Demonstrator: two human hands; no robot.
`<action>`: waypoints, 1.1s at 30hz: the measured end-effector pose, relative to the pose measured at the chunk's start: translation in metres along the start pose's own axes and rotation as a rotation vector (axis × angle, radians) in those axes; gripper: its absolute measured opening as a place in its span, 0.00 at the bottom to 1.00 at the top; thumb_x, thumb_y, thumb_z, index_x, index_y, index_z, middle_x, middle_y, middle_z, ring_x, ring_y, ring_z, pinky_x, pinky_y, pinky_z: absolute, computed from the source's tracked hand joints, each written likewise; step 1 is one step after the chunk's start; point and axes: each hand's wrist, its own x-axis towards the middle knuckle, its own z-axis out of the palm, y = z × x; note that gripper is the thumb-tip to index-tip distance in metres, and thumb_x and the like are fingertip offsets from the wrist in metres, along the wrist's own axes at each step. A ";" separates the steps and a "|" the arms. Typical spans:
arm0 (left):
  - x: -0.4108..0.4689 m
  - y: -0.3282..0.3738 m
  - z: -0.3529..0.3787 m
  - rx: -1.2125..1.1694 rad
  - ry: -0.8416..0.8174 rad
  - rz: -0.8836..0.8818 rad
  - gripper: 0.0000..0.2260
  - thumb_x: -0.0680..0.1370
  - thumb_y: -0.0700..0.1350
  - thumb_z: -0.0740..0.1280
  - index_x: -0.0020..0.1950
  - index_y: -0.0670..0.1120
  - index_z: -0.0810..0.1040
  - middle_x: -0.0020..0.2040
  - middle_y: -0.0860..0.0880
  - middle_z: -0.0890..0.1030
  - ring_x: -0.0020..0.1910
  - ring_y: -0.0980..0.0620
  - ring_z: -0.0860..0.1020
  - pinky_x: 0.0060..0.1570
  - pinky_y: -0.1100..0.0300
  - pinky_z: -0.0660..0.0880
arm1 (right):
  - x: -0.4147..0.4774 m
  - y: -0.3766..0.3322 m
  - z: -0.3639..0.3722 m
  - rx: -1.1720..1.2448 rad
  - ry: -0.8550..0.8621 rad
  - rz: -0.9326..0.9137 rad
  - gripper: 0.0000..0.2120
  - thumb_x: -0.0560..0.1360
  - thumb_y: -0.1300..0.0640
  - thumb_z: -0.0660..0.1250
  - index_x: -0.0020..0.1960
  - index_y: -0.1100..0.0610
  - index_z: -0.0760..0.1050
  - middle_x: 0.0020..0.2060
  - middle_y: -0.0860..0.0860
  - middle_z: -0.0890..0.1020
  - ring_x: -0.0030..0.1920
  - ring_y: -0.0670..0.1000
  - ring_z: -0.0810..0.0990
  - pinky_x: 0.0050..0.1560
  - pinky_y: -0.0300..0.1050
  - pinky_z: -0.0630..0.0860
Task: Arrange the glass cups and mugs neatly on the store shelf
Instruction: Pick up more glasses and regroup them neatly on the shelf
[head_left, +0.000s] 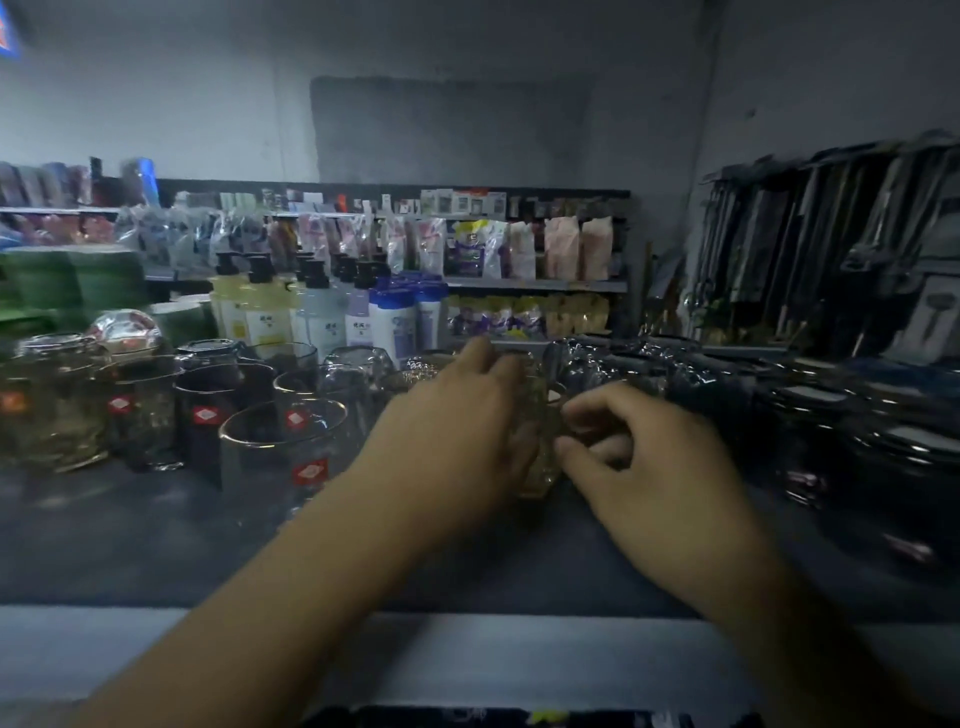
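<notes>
Lead: Status on the shelf (130, 530)?

Floor: Partway, by my read. Clear cups (280, 441) with red diamond labels stand grouped at 9 o'clock of the hands. They run in rough rows with uneven spacing, and a couple at the back sit upside down. One glass mug (540, 462) is being handled right now, at dead centre of the shelf.

Lead: Grip?

Floor: Left hand (457, 421) wraps the mug body from the 9 o'clock side, fingers curled round it and close together. Right hand (644, 467) comes in from 3 o'clock. Its thumb and forefinger pinch what looks like the handle and the other fingers are tucked under. Blur makes the handle contact a call, not a certainty.

Lead: Mug condition?

Floor: Textured glass with a faint yellow tint. It's upright, base on or just above the shelf, can't tell which. Mostly hidden between the two hands, and no visible damage.

Lead: What's left?

Floor: Seat this mug in line, then even out the cup rows. Bare shelf at 7 o'clock offers room. Dark wrapped glassware (883, 452) at 3 o'clock looks stacked tight, state unclear in this light. Pump bottles (311, 306) at 11 o'clock sit behind the cups and aren't our job.
</notes>
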 end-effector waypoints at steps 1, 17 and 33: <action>0.002 0.000 0.007 -0.018 -0.013 -0.012 0.17 0.80 0.56 0.63 0.65 0.48 0.70 0.62 0.49 0.70 0.56 0.41 0.79 0.52 0.44 0.79 | -0.004 0.002 0.008 0.003 0.031 0.034 0.07 0.77 0.53 0.72 0.52 0.45 0.77 0.48 0.41 0.82 0.41 0.38 0.81 0.39 0.30 0.75; -0.029 -0.006 0.017 -0.384 0.243 0.146 0.06 0.76 0.48 0.72 0.43 0.47 0.84 0.38 0.52 0.83 0.37 0.54 0.80 0.40 0.57 0.75 | -0.017 0.009 0.015 0.408 0.177 0.327 0.14 0.83 0.54 0.63 0.45 0.64 0.77 0.29 0.57 0.84 0.30 0.57 0.86 0.42 0.64 0.84; -0.078 0.016 0.033 -0.521 0.346 0.073 0.07 0.78 0.51 0.71 0.54 0.53 0.86 0.54 0.61 0.82 0.52 0.62 0.82 0.51 0.56 0.80 | -0.014 0.001 -0.011 0.810 -0.086 0.087 0.18 0.70 0.50 0.79 0.57 0.51 0.80 0.51 0.51 0.87 0.53 0.53 0.86 0.58 0.57 0.80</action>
